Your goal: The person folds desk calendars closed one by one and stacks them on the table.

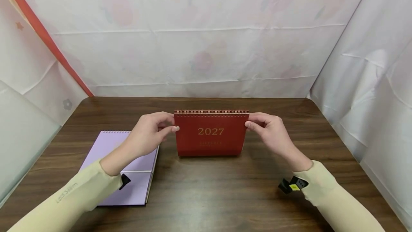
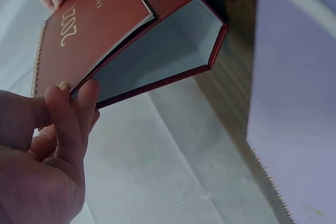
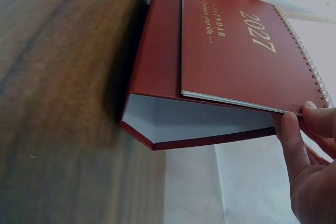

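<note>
A red desk calendar [image 1: 190, 140] with "2027" in gold and a wire coil along its top stands in tent form at the middle of the table. In the head view my left hand [image 1: 149, 131] pinches its upper left corner between thumb and fingers. At the upper right corner, my right hand [image 1: 270, 130] grips it the same way. Both wrist views show the open triangular side of the calendar [image 3: 220, 61], white inside, with a stack of pages on the front. Whether its base touches the table cannot be told for sure.
On the left lies a light purple coil-bound pad [image 1: 109, 149] with a white line across it, partly under my left forearm. The dark wooden table [image 1: 212, 196] reaches back to a pale patterned curtain [image 1: 199, 60], with more cloth at both sides.
</note>
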Action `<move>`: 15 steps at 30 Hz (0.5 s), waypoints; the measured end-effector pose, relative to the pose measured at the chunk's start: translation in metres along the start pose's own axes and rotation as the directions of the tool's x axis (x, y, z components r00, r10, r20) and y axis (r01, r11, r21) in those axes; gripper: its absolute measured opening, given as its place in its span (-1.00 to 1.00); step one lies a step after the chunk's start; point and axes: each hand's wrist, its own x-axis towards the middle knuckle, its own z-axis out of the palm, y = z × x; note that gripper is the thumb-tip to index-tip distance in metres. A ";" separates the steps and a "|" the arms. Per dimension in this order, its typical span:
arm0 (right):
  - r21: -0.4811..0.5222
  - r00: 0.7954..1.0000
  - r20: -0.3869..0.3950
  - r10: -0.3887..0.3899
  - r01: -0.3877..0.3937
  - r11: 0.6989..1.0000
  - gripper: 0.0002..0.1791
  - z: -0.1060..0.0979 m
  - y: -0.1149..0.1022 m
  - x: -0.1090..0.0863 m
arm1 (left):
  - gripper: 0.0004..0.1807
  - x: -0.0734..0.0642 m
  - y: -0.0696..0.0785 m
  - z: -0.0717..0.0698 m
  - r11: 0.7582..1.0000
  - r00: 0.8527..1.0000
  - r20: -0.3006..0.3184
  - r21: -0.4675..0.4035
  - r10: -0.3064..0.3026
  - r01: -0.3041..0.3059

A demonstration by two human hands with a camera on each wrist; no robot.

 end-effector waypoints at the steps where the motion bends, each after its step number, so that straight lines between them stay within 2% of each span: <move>1: -0.005 1.000 -0.004 -0.001 0.001 1.000 -0.92 0.002 0.001 -0.002 | -0.90 -0.002 -0.001 0.001 1.000 1.000 0.000 -0.012 0.002 -0.002; 5: -0.011 1.000 -0.001 0.011 -0.011 1.000 -0.91 0.007 0.006 -0.009 | -0.91 -0.008 -0.005 0.007 1.000 1.000 0.009 -0.023 0.008 -0.008; 11: -0.080 0.999 0.035 -0.025 0.027 0.996 -0.93 0.009 0.014 -0.015 | -0.91 -0.011 -0.007 0.014 0.996 1.000 0.000 0.090 0.026 -0.025; 15: -0.146 0.995 0.092 -0.046 0.060 0.987 -0.93 0.009 0.020 -0.017 | -0.89 -0.011 -0.009 0.017 0.990 0.999 0.042 0.137 0.022 -0.028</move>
